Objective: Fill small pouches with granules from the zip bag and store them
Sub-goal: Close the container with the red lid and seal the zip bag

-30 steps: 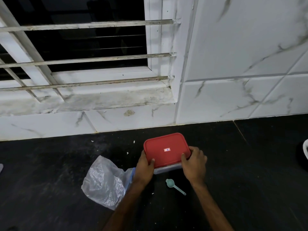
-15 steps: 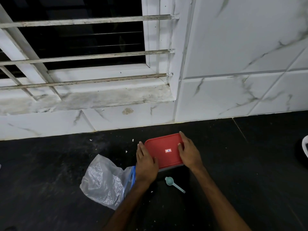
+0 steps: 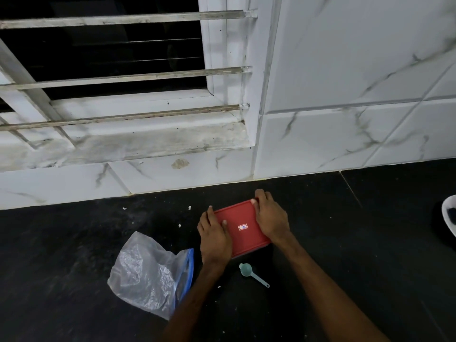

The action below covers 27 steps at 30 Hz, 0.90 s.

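Note:
A box with a red lid sits on the black counter. My left hand lies flat on the lid's left side, fingers together, thumb on the lid. My right hand covers the lid's right side, fingers bent over its far corner. Both hands press on the lid. The clear zip bag with a blue seal lies crumpled and looks empty, just left of my left forearm. A small teal scoop lies on the counter in front of the box. No pouches are visible; the box's inside is hidden.
The black counter runs to a white marble-tiled wall and a barred window behind. A few white granules are scattered behind the box. A white object shows at the right edge.
Both hands have slid from the lid's near corners forward along its sides. The box has turned slightly and sits a little farther back.

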{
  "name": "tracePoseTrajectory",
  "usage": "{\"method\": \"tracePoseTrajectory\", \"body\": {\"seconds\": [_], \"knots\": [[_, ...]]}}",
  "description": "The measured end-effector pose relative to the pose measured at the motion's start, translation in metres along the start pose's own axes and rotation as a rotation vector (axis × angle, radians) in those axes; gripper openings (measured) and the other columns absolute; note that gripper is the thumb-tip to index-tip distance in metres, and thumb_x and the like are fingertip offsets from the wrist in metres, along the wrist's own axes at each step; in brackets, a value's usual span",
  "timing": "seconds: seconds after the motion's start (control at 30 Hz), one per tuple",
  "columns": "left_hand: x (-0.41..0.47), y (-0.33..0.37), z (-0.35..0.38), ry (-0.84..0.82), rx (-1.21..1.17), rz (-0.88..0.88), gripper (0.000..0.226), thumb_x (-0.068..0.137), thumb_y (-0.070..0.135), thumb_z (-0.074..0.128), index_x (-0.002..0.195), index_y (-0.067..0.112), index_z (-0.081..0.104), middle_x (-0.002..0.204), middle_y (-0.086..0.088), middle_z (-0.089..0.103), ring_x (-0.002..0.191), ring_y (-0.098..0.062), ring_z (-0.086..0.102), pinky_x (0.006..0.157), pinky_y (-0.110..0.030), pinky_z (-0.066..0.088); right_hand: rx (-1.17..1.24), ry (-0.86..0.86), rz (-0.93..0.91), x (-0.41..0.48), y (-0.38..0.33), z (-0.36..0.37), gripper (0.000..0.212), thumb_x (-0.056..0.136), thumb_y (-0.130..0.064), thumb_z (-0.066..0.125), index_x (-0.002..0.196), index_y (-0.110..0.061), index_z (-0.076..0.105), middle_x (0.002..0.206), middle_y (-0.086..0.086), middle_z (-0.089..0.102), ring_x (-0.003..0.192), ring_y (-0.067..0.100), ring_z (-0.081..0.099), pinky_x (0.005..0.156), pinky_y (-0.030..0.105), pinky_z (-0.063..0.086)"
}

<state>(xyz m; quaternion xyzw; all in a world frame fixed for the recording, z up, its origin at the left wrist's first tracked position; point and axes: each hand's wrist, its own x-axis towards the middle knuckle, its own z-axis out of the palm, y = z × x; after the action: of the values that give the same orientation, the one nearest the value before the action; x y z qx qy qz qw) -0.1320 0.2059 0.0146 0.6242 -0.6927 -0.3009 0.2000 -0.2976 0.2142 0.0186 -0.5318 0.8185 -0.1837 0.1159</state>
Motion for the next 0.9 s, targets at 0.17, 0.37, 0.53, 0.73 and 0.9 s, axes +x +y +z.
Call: {"method": "tracePoseTrajectory", "body": {"seconds": [0.17, 0.37, 0.53, 0.73, 0.9], "knots": [[0.010, -0.002, -0.002, 0.143, -0.156, -0.212, 0.032, 0.104, 0.024, 0.036, 0.123, 0.000, 0.047, 0.126, -0.022, 0.045, 0.112, -0.037, 0.051, 0.090, -0.044, 0.044, 0.035, -0.057, 0.038, 0.007, 0.009, 0.004, 0.038, 0.100, -0.050, 0.029, 0.119, -0.023, 0.049, 0.112, 0.000, 0.051, 0.091, 0.018, 0.059, 0.074, 0.033, 0.047], [0.017, -0.008, 0.000, 0.128, -0.071, -0.154, 0.029, 0.103, 0.027, 0.033, 0.121, 0.011, 0.048, 0.125, -0.013, 0.045, 0.103, -0.032, 0.058, 0.072, -0.040, 0.048, 0.112, -0.068, 0.114, 0.007, 0.010, 0.006, 0.036, 0.098, -0.055, 0.029, 0.110, -0.027, 0.048, 0.107, -0.002, 0.049, 0.087, 0.016, 0.058, 0.074, 0.034, 0.048], [0.016, -0.013, 0.006, 0.092, -0.089, -0.148, 0.041, 0.104, 0.036, 0.028, 0.142, 0.029, 0.040, 0.135, -0.009, 0.049, 0.118, -0.029, 0.052, 0.083, -0.041, 0.046, 0.113, -0.058, 0.213, 0.006, 0.008, 0.015, 0.039, 0.099, -0.054, 0.022, 0.114, -0.024, 0.041, 0.109, 0.003, 0.053, 0.091, 0.025, 0.061, 0.075, 0.038, 0.048], [0.032, -0.010, -0.003, -0.009, 0.126, -0.098, 0.038, 0.104, 0.044, 0.023, 0.133, 0.027, 0.040, 0.124, -0.008, 0.057, 0.100, -0.034, 0.064, 0.080, -0.041, 0.046, 0.164, -0.130, 0.216, 0.010, 0.011, 0.016, 0.040, 0.100, -0.051, 0.015, 0.105, -0.026, 0.045, 0.098, 0.004, 0.066, 0.093, 0.028, 0.063, 0.077, 0.037, 0.044], [0.057, -0.010, 0.000, 0.045, 0.298, 0.082, 0.036, 0.104, 0.033, 0.028, 0.130, 0.016, 0.046, 0.134, -0.010, 0.052, 0.122, -0.028, 0.052, 0.090, -0.044, 0.047, 0.043, 0.048, 0.199, 0.006, -0.004, 0.019, 0.036, 0.103, -0.038, 0.024, 0.131, -0.024, 0.042, 0.134, 0.005, 0.048, 0.117, 0.027, 0.052, 0.085, 0.044, 0.047]]}}
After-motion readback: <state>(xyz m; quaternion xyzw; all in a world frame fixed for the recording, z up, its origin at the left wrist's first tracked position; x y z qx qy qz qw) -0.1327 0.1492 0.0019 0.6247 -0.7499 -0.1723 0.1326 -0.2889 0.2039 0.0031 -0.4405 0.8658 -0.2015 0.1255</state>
